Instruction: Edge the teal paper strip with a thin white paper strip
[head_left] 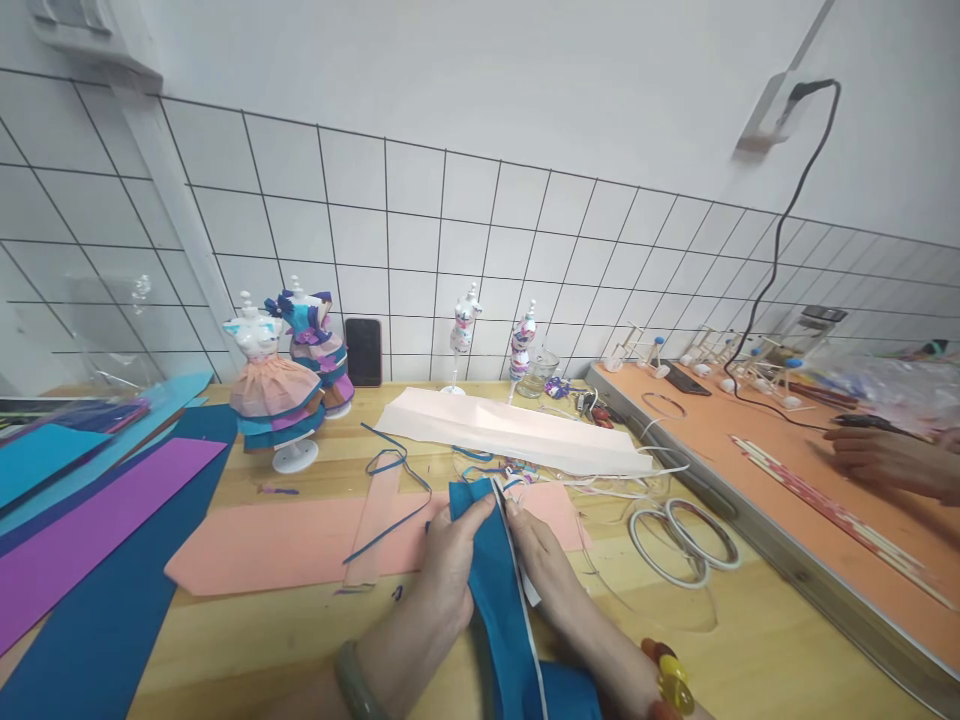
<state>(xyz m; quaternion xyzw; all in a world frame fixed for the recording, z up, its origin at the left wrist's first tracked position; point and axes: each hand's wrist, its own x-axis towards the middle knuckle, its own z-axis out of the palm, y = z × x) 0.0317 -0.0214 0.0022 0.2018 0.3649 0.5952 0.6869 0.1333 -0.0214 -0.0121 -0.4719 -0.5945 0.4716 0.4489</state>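
The left hand pinches a long teal-blue fabric strip near its far end, thumb on top, while the right hand is closed on its right edge, level with the other. The strip hangs toward the person over the near part of a pale wooden table, smooth and matte, with a narrow white band along its right edge and a blue bunched portion at the bottom.

Just beyond the fingers lie a flat peach fabric strip, partly covered by the hands, a sheer peach band across it and a looped thin blue ribbon. Farther back is a long pale-pink sheet; two round white-rimmed hoops overlap at right. Left are a flat purple strip and a miniature white dress form in a tiered peach-and-blue skirt. A black phone leans against the wall. On the adjoining orange tabletop, another person's hand rests beyond red-and-cream sticks.
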